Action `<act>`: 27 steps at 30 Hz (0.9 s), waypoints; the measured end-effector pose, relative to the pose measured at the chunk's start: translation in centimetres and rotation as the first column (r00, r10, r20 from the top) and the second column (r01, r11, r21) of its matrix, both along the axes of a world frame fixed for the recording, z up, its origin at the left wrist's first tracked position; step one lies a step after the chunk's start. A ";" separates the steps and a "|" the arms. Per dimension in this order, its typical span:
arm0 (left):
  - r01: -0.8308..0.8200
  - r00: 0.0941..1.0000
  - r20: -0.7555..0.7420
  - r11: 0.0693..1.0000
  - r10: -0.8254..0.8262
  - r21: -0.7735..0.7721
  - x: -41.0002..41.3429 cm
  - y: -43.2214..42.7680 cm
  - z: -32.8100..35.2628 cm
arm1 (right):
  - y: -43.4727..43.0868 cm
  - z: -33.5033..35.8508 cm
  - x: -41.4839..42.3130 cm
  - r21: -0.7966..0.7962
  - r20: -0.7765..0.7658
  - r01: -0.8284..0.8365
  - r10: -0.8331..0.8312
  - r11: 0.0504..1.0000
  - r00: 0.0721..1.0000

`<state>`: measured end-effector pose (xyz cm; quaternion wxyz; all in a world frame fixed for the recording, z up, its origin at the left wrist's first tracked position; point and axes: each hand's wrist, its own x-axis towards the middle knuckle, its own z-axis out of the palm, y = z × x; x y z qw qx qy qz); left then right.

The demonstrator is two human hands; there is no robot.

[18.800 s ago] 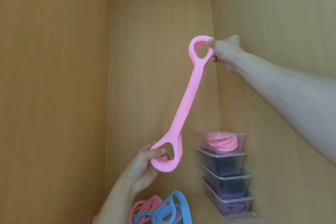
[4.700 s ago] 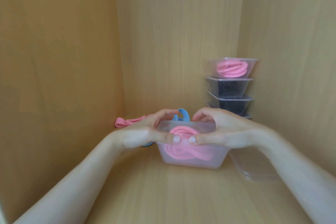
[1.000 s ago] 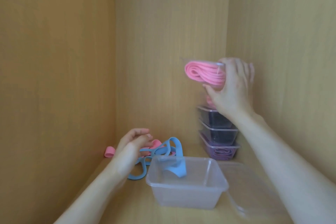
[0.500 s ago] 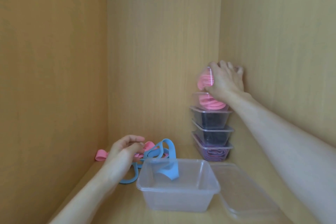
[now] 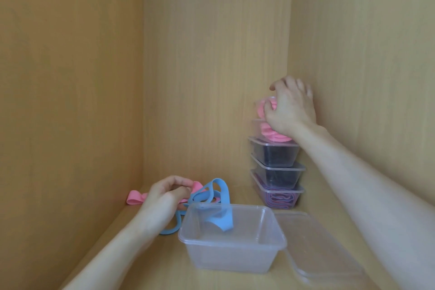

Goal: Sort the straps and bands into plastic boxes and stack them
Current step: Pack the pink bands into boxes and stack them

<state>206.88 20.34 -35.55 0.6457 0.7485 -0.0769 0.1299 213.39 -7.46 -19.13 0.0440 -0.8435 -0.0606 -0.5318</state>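
Wooden cabinet walls closed in the shelf (image 5: 164,271). My right hand (image 5: 290,108) arched over the top box (image 5: 260,107) of the corner stack (image 5: 275,172), thumb against it; I couldn't tell if it gripped. My left hand (image 5: 166,198) pinched the loose bands (image 5: 204,196), and one blue band (image 5: 222,193) draped into the open box (image 5: 230,256) beside a lid (image 5: 317,242).

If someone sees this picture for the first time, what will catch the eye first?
First the stack of boxes in the back right corner, with the right hand at its top pink-filled box. Next the open clear box in front, a blue band hanging over its rim, and the left hand at the loose pink band behind it.
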 end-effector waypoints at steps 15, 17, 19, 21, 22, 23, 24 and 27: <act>0.154 0.982 -0.124 0.985 -0.143 0.081 0.2 -0.1 -0.4 | 6.9 -7.8 0.5 0.153 -0.733 -0.449 0.406 0.881 0.547; 0.187 0.976 -0.131 0.975 -0.171 0.120 0.2 0.0 -0.4 | 6.9 -8.6 1.3 0.132 -0.818 -0.427 0.341 0.895 0.463; 0.203 0.973 -0.140 0.969 -0.183 0.144 0.4 0.5 -0.4 | 6.9 -9.0 2.1 0.138 -0.837 -0.420 0.332 0.897 0.434; 0.211 0.970 -0.157 0.967 -0.188 0.144 0.5 1.0 -0.3 | 7.0 -9.1 2.9 0.165 -0.837 -0.424 0.354 0.891 0.418; 0.214 0.968 -0.166 0.966 -0.189 0.148 0.4 1.2 -0.1 | 7.1 -9.2 3.2 0.179 -0.836 -0.430 0.367 0.885 0.408; 0.212 0.969 -0.166 0.964 -0.185 0.162 0.3 1.5 0.0 | 7.3 -9.3 3.6 0.194 -0.836 -0.437 0.381 0.878 0.394; 0.195 0.973 -0.159 0.966 -0.169 0.170 0.2 1.7 0.1 | 7.5 -9.4 3.9 0.206 -0.837 -0.449 0.394 0.869 0.380; 0.085 0.991 -0.112 0.990 -0.072 0.114 0.2 2.7 1.0 | 8.1 -9.8 4.7 0.198 -0.840 -0.496 0.407 0.845 0.359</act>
